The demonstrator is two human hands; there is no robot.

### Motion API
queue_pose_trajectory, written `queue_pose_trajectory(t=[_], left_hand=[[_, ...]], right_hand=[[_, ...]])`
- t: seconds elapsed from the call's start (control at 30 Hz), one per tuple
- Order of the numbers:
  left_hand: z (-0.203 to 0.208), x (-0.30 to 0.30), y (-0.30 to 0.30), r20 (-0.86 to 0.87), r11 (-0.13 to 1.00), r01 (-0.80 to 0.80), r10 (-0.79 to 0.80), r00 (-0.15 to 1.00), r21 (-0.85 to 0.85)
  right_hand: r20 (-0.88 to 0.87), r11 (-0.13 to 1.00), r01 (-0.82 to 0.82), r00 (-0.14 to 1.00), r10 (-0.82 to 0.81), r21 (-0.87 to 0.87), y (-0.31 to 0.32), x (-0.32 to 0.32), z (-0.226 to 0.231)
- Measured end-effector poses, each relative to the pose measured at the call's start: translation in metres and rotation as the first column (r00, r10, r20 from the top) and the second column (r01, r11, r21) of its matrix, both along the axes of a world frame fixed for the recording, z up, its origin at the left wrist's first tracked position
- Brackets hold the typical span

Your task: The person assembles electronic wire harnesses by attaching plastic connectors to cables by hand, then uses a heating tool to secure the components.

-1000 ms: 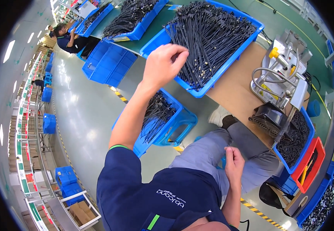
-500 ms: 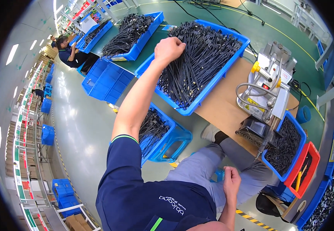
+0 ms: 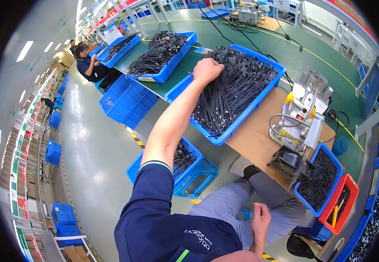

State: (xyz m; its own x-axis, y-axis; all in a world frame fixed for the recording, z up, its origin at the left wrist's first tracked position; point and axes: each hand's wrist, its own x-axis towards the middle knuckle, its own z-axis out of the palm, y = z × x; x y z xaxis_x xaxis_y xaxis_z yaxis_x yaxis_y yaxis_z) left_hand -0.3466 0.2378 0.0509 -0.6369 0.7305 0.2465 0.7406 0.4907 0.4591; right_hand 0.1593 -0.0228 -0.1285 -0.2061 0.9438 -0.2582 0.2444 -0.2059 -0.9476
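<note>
Shiny factory floor seen from 8 to 10 o'clock; co-worker seated at 10. Brown board laid toward 3, small metal machine stood on it. Writing: white lettering carried on the navy shirt, seen upside down; yellow warning label stuck on the machine, too small to be read.

Left hand placed at the 10 o'clock side of the black cables, which are heaped in a blue tray toward 1. Left fingers curled in; whether a cable is gripped can't be told. Right hand held above the grey trousers at 5, thumb and fingers drawn together; anything pinched can't be made out.

Most cables laid with long axis about 1 to 7 o'clock, slightly fanned; pale tips seen near the 7 end. Second tray of cables set at 11; another cable bin seen at 7. Small black parts kept in a bin near 4, red bin just beside.
</note>
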Motion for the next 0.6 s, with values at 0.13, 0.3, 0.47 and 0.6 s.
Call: queue_pose_trajectory(t=[0.13, 0.3, 0.47, 0.6], left_hand=[[0.000, 0.006, -0.003, -0.013, 0.998, 0.028, -0.027, 1.000, 0.054], [-0.001, 0.015, -0.005, -0.060, 0.997, 0.012, -0.007, 0.998, 0.075], [-0.014, 0.008, 0.007, -0.035, 0.997, -0.065, 0.067, 0.997, 0.047], [-0.015, 0.008, 0.014, -0.013, 0.997, -0.078, 0.078, 0.997, 0.001]], right_hand=[[-0.036, 1.000, -0.002, 0.999, 0.002, -0.017, 0.000, 0.003, -0.002], [-0.109, 0.996, -0.025, 0.994, 0.016, -0.087, -0.003, 0.009, -0.015], [-0.175, 0.999, -0.018, 0.984, 0.024, 0.031, -0.004, 0.010, -0.044], [-0.198, 0.998, -0.028, 0.980, 0.014, -0.064, 0.002, 0.013, -0.016]])
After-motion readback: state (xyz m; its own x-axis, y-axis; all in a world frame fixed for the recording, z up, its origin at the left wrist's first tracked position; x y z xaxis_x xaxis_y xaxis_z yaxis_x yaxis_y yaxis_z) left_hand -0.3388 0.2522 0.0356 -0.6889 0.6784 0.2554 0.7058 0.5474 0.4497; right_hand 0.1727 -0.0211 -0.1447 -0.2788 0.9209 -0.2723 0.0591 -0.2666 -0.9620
